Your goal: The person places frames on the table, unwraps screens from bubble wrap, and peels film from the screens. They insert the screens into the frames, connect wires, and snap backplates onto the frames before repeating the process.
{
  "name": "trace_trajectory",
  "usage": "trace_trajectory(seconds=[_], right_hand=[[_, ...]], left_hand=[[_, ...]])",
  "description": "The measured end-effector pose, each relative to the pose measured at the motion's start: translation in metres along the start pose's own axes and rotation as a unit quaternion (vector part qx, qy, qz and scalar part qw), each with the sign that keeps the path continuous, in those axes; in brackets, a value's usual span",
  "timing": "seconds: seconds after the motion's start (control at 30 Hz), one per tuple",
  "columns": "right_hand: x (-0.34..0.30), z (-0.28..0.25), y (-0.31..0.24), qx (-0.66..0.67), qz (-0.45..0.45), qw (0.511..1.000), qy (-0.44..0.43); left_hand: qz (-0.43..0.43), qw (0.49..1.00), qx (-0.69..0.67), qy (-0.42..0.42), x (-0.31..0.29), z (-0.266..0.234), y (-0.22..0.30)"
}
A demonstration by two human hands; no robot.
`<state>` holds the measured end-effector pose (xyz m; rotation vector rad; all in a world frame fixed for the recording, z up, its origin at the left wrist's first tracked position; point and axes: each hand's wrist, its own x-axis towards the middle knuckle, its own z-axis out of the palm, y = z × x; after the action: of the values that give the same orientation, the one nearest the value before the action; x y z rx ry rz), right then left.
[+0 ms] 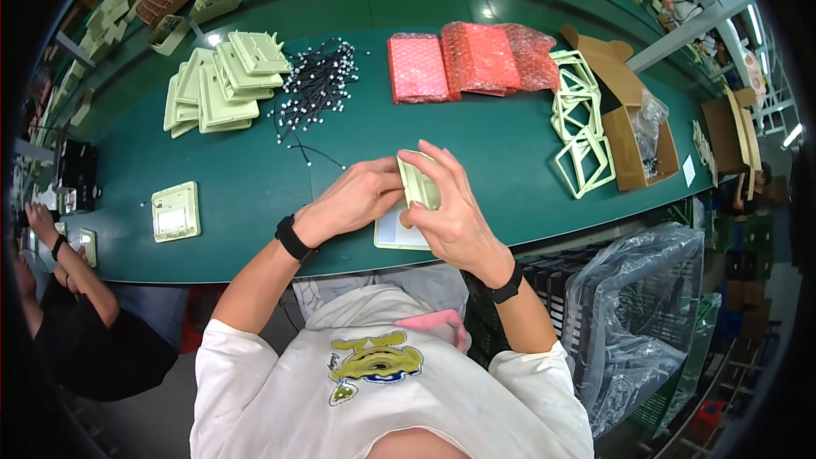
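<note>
Above the near edge of the green table, my right hand (455,212) grips a small pale green plastic housing (416,183), thumb and fingers spread around its sides. The housing is tilted up. My left hand (361,195) is closed, its fingertips at the housing's left edge; what they pinch, if anything, is hidden. Just beneath lies a pale green frame with a light, screen-like panel (393,232), partly covered by my right hand. To the left, a single pale green housing (176,212) rests on the table.
Stacked pale green housings (225,85) and black cables with white connectors (319,85) lie far left. Red bubble-wrapped packs (484,59), open frames (582,127) and a cardboard box (637,144) stand right. Plastic-covered black crates (629,306) sit below. A co-worker (85,314) is at left.
</note>
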<state>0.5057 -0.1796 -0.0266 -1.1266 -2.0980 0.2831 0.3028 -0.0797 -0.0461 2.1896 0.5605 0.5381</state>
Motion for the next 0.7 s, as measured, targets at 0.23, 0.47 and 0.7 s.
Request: trace_trajectory(seconds=[0.23, 0.47, 0.7], right_hand=[[0.002, -0.001, -0.003, -0.006, -0.003, 1.0, -0.01], [-0.004, 0.007, 0.005, 0.0, -0.034, 0.997, -0.068], [-0.01, -0.038, 0.04, -0.017, 0.1, 0.978, -0.181]], left_hand=[[-0.017, 1.0, -0.008, 0.017, 0.002, 0.001, -0.004], [-0.187, 0.939, -0.286, 0.048, -0.005, 0.006, -0.012], [-0.171, 0.923, -0.345, 0.015, -0.008, 0.01, -0.027]])
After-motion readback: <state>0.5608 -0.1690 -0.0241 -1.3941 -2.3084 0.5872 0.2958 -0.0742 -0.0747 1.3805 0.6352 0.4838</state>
